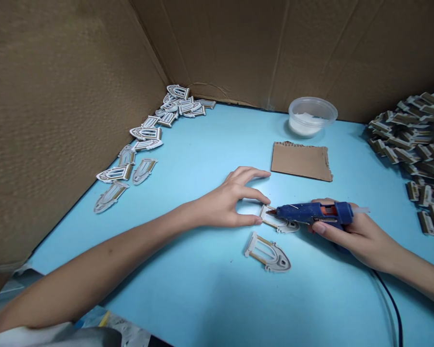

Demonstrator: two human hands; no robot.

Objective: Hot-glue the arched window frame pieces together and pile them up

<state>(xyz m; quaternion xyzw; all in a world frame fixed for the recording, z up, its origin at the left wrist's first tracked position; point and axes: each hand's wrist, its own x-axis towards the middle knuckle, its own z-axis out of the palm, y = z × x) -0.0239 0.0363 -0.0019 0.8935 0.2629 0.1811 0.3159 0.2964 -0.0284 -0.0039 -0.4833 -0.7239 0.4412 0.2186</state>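
Blue hot glue gun [313, 213] sits in the right hand's [361, 236] closed grip, its nozzle at the end of a white-and-tan arched window piece [280, 222] near the middle of the light blue tabletop [202, 144]. Left hand [224, 202] forms a wide grip, its fingertips [255, 220] just beside that piece. A second arched piece [267, 253] lies nearer the front edge; a cardboard scrap [300, 161] and plastic tub [313, 118] lie toward the far edge, stacked pieces [415, 140] along the right edge.

1 glue gun [304, 213], 1 plastic tub [313, 117], 1 cardboard pc [301, 161]
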